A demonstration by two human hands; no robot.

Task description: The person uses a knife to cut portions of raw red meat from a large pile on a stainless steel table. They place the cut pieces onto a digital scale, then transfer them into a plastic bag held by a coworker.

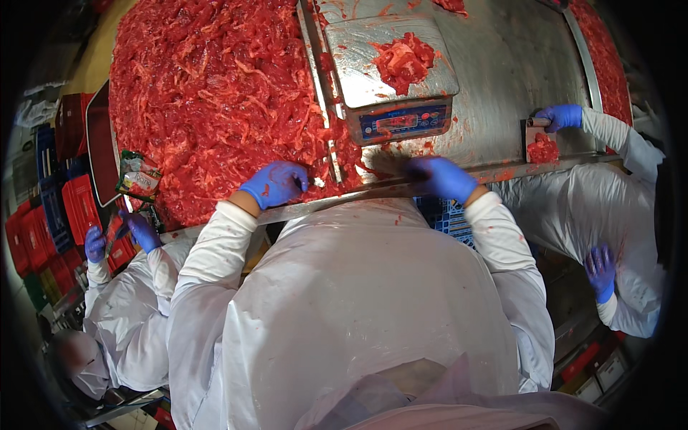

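My left hand (276, 184), in a blue glove, rests at the near edge of a big heap of raw red meat strips (215, 93). Its fingers are curled inward; what they may hold is hidden. My right hand (441, 179), also blue-gloved, hovers over the steel table's front edge, smeared by motion, so its fingers cannot be read. Just beyond it stands a bench scale (405, 123) with a lit display. A small clump of meat (405, 63) lies on the scale's steel plate (358, 50). Between heap and scale runs a metal divider (319, 86), with meat scraps beside it.
At right, a co-worker's gloved hand (561, 117) grips a metal scoop (532, 136) holding meat. On the left, another co-worker's hands (143, 231) are near a printed packet (138, 176). Red crates (80, 204) stand far left; a blue crate (455, 222) sits below the table's edge.
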